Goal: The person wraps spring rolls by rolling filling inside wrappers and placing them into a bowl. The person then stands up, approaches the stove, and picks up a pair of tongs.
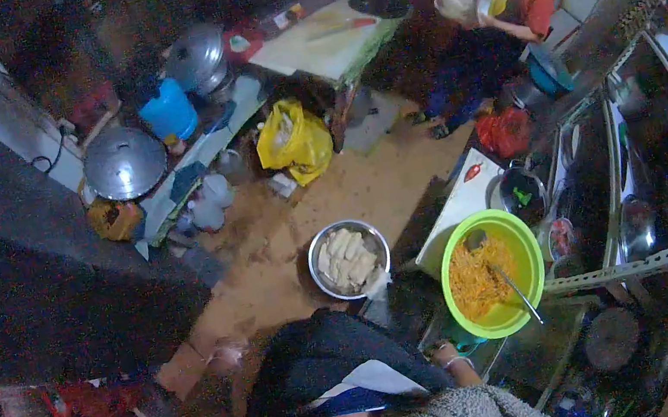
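Observation:
My right hand (443, 354), with a band at the wrist, is at the lower right, just below a lime-green basin (535, 259). Its fingers are small and dark beside something green, and their grip cannot be made out. The basin holds orange shredded food (478, 277), with a ladle and a long metal spoon in it. Left of the basin, a round metal bowl (386, 248) holds several pale, elongated pieces (348, 259). My left hand does not show.
Another person (536, 6) stands at the upper right, holding something pale. A long table (326, 48) stands ahead, with a yellow bag (294, 140) below. A lidded pot (124, 163) and blue container (168, 111) are at left. A metal-framed rack (640, 263) is at right.

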A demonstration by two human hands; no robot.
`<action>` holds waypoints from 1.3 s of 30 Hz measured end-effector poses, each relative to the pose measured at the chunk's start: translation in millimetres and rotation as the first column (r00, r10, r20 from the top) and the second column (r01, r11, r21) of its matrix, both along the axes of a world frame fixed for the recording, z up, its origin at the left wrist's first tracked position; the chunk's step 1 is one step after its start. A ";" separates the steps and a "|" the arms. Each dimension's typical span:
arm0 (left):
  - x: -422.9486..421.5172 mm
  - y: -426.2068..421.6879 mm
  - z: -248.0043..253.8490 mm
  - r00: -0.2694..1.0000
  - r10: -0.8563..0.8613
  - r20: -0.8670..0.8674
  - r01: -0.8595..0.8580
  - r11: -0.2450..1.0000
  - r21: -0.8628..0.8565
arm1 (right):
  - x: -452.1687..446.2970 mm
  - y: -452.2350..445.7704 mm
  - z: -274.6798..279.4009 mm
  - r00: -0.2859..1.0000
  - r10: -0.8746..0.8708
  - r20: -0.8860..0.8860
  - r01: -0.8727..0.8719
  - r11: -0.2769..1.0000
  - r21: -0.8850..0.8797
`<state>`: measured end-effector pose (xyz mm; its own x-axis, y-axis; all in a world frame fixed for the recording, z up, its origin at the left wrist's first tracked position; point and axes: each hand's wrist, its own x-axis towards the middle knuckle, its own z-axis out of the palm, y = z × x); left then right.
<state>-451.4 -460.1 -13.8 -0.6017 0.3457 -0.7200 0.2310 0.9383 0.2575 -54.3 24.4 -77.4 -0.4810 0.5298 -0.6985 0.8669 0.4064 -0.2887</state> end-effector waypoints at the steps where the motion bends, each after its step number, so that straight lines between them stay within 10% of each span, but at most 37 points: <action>1: 2.7 14.5 6.2 1.000 -0.004 -0.004 0.004 1.000 0.026 | 7.3 10.9 -13.2 0.999 -0.024 0.029 0.024 1.000 -0.011; 11: 12.6 105.4 50.7 0.992 -0.112 -0.060 0.120 0.979 0.167 | -18.0 38.2 87.2 0.919 0.392 -0.047 -0.395 0.914 -0.094; 17: 29.1 39.5 38.8 0.996 -0.086 -0.006 0.084 0.989 -0.124 | -47.0 43.7 152.0 0.867 0.493 -0.075 -0.492 0.870 0.037; 32: 84.3 10.7 72.0 0.998 0.052 0.027 -0.048 0.989 -0.138 | -97.3 27.5 276.4 0.878 0.261 -0.401 -0.187 0.958 0.216; 39: 110.9 9.2 72.2 0.989 0.125 0.080 -0.112 0.982 -0.155 | -103.5 30.0 257.0 0.739 -0.043 -0.673 -0.038 0.994 -0.104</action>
